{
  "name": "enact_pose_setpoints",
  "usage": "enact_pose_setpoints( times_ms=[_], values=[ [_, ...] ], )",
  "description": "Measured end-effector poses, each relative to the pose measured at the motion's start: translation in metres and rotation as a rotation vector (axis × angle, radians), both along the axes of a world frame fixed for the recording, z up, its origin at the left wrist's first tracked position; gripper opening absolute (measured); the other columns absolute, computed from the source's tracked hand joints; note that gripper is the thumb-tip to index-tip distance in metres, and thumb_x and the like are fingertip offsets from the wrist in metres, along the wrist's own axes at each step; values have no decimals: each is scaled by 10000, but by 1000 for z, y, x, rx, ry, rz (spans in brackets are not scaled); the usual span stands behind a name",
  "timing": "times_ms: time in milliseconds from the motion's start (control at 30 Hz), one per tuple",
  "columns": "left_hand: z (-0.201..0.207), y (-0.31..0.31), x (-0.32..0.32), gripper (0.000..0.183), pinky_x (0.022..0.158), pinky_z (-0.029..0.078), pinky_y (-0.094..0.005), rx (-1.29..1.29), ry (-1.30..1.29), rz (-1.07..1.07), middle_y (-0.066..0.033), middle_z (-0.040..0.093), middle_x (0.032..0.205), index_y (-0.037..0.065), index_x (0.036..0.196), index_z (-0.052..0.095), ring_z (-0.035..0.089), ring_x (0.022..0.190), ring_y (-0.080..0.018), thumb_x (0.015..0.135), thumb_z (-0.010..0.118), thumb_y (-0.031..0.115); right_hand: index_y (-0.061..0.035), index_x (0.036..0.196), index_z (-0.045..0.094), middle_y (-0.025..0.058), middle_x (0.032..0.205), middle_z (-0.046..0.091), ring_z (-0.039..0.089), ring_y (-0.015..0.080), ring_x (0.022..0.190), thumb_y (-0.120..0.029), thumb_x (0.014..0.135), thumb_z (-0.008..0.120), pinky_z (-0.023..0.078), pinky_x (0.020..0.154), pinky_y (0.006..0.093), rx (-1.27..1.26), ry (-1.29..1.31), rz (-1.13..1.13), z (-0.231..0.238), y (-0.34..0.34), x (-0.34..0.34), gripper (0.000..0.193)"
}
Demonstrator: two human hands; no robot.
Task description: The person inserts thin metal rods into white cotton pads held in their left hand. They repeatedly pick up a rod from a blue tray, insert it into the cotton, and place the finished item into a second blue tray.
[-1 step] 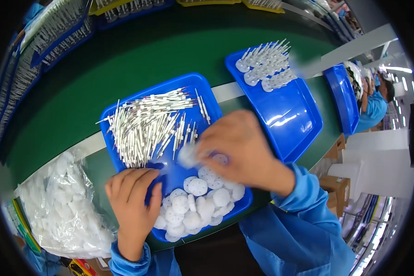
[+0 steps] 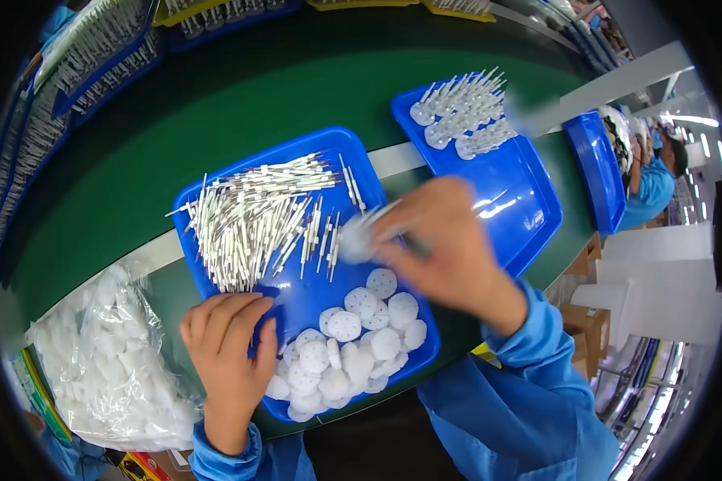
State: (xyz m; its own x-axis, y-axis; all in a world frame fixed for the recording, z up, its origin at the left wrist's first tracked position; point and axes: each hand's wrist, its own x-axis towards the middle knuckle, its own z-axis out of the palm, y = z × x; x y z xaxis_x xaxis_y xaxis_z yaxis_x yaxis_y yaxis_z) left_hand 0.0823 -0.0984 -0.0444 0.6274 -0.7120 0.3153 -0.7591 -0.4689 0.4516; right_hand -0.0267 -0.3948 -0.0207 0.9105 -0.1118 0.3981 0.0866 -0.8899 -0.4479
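A blue tray [image 2: 349,144] holds a heap of thin white sticks [image 2: 249,224], some with dark reddish ends. At its near end lies a pile of round white discs [image 2: 321,369] with small holes. My right hand [image 2: 441,248], smeared by motion, is closed over the tray's right side, pinching a white disc [image 2: 357,240]; a thin white stick seems to stand out from it by the fingers. My left hand [image 2: 233,337] rests at the tray's left edge, fingers bent together, thumb apart, with nothing visible between them.
Beyond my right hand, a second blue tray [image 2: 529,208] carries rows of discs with upright sticks [image 2: 465,112]. A clear bag of white discs [image 2: 112,369] lies at the left. Loaded trays [image 2: 104,80] line the far left. A co-worker in blue [image 2: 654,192] sits at the right.
My right hand has shifted right with the white disc, uncovering more discs beneath. The stick by its fingers now shows. My left hand has barely moved.
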Motion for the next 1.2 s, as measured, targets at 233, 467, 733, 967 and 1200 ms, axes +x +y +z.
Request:
enact_pose_setpoints(
  times_ms=[233,467,733,967,1200],
  values=[
    [-6,1,8,181,1036,440,-464,-47,-66,-36,-49,771,1129,83,1022,788,685,1107,-299,846,787,38,-76,950,806,113,910,812,778,278,772,-151,907,832,598,723,390,-147,179,-548,-15,-95,-37,90],
    [-1,5,5,192,1033,453,-481,-16,-105,-23,-28,739,1011,99,1005,780,666,976,-268,823,839,75,-48,987,792,131,966,803,773,326,845,-157,933,815,609,792,418,-6,132,-433,-19,-86,-43,124],
    [15,10,20,187,1050,456,-499,211,-59,-183,4,677,806,135,904,734,658,884,-250,785,876,108,-110,951,771,42,1065,776,736,240,1015,-131,888,758,567,853,385,-345,31,207,5,-6,-5,67],
    [19,-4,12,232,965,475,-437,85,-50,-113,-33,719,1003,123,1064,792,668,966,-265,841,855,136,-143,1074,721,11,1040,696,696,203,1056,-163,894,685,542,1014,408,-717,120,505,-14,22,51,185],
    [12,-31,-16,287,882,478,-410,57,249,-339,-22,657,981,165,1159,826,658,981,-260,873,849,164,-118,1019,745,38,999,749,723,242,947,-39,817,810,547,926,388,-94,-11,271,-13,14,45,226]
  ],
)
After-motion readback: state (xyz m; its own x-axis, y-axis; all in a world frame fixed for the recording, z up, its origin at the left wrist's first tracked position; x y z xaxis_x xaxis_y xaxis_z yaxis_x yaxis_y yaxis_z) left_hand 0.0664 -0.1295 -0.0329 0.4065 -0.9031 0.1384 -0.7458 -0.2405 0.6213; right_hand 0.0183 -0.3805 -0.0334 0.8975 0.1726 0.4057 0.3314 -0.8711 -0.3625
